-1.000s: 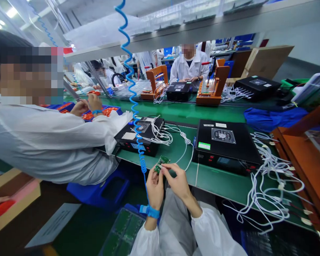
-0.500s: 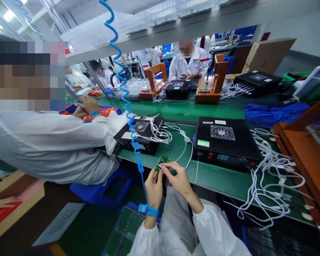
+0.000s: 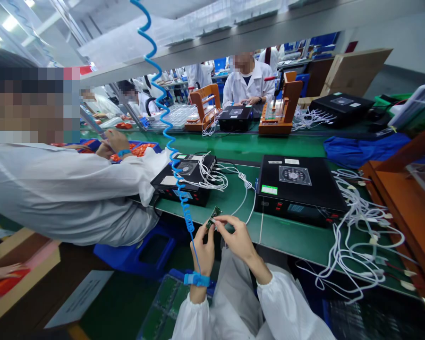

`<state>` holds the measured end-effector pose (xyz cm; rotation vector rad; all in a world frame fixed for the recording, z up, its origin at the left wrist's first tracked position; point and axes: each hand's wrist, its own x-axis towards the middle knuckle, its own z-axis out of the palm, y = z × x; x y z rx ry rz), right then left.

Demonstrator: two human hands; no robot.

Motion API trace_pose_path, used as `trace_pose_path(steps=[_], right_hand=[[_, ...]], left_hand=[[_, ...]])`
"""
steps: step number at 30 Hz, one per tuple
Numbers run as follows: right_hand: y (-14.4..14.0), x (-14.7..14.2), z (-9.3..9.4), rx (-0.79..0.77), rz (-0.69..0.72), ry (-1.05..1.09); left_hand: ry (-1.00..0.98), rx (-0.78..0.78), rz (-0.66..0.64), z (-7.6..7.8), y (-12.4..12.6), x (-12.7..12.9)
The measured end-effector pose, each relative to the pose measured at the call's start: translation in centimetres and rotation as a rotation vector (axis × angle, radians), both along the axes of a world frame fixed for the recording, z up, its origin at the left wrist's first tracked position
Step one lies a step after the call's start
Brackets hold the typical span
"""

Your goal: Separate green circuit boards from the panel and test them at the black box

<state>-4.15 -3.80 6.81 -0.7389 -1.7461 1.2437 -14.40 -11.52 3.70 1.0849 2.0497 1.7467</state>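
A small green circuit board [image 3: 215,213] is held up over my lap, just off the front edge of the bench. My left hand [image 3: 202,243] pinches its lower end between thumb and fingers. The fingers of my right hand [image 3: 235,234] close on the near side of the same board, where a row of pale pins or contacts shows. Around my left wrist runs a blue wrist strap [image 3: 197,279], tied to a coiled blue cord [image 3: 166,121] from above. Below my left forearm lies a tray of green boards [image 3: 163,302].
Two black test boxes [image 3: 301,184] with white cables [image 3: 354,250] stand on the green bench. An orange fixture [image 3: 393,198] is at the right. At my left sits a co-worker in a white coat [image 3: 67,189]; another person [image 3: 248,85] works across the bench.
The circuit board has turned in my fingers and now shows more edge-on. My hands stay in nearly the same place. The co-worker's head at the left has shifted slightly.
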Motion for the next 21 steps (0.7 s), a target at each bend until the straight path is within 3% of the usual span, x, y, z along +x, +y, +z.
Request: trace_pose_path(steps=[7,21], right_hand=[[0.1,-0.1,-0.3,-0.223,0.095,0.026],[0.5,-0.8,-1.9,-0.369,0.153,0.116]], left_hand=[[0.364,0.023,-0.029,-0.4,-0.4,-1.1],[0.365,-0.028,-0.054,-0.8,-0.7,-1.8]])
